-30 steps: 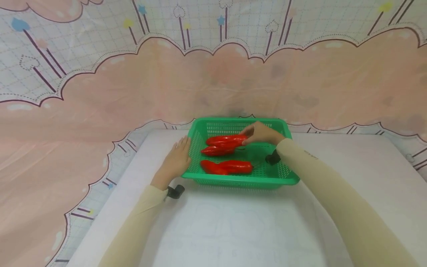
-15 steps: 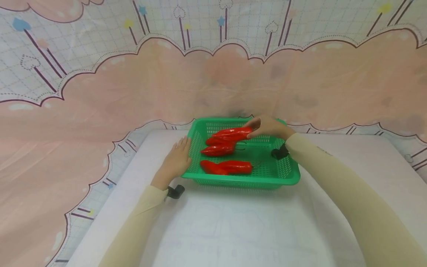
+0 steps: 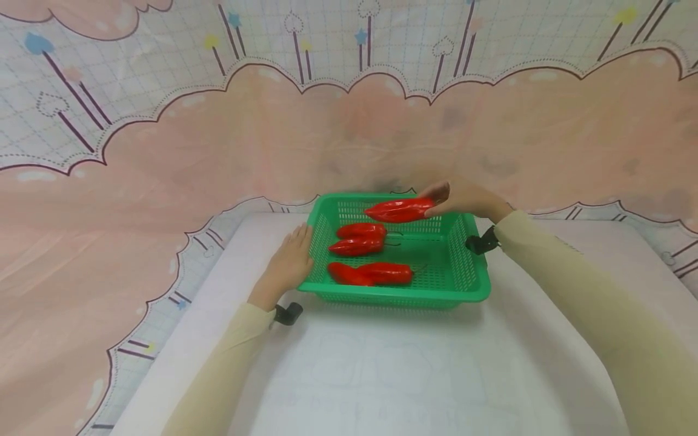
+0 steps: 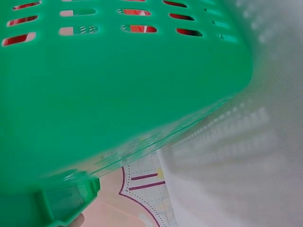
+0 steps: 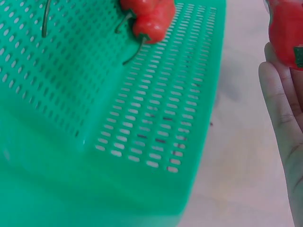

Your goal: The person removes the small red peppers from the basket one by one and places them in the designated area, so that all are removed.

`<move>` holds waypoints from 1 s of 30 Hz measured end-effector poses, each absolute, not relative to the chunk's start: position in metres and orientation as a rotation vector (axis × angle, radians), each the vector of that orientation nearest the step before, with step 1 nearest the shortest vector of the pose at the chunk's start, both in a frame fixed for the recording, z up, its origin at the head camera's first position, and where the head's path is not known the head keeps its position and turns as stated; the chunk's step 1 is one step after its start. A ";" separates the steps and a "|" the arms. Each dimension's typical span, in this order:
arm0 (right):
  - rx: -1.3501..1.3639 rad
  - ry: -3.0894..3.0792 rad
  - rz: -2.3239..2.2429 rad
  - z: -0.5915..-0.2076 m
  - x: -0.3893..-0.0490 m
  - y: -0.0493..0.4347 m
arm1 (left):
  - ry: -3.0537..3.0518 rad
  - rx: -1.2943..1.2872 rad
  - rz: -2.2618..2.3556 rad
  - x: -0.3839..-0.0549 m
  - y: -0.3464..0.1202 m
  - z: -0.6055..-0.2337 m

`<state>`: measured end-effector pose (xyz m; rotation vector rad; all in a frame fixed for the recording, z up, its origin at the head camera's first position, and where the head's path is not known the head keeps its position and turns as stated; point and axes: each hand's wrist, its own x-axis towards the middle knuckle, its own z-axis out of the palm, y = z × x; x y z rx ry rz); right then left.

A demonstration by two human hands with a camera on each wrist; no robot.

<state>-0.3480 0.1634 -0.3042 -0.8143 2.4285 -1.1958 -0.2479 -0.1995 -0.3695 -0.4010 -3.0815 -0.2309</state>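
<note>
A shiny red pepper (image 3: 397,211) is in my right hand (image 3: 470,200), gripped at its stem end above the back of a green plastic basket (image 3: 392,295). In the right wrist view that pepper (image 5: 286,33) shows at the upper right edge, with fingers (image 5: 277,94) along it. My left hand (image 3: 289,261) lies with extended fingers against the basket's left rim. Only a fingertip (image 4: 78,220) of it shows in the left wrist view, below the basket wall (image 4: 118,94). Several other red peppers (image 3: 357,246) with thin stems lie inside the basket, towards its left and front.
A white tabletop (image 3: 382,375) lies under the basket and extends to both sides. Behind it hangs a patterned cloth (image 3: 327,139) with pink cloud shapes. Small black wrist cameras (image 3: 288,313) are worn at both cuffs.
My right hand has lifted the pepper off the others and moved it up and to the right, uncovering the pepper beneath. The left hand and the basket have stayed put.
</note>
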 end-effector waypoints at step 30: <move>-0.521 2.678 -1.120 -0.292 -0.318 0.262 | -3.058 -0.617 -0.084 -0.255 -0.214 -0.362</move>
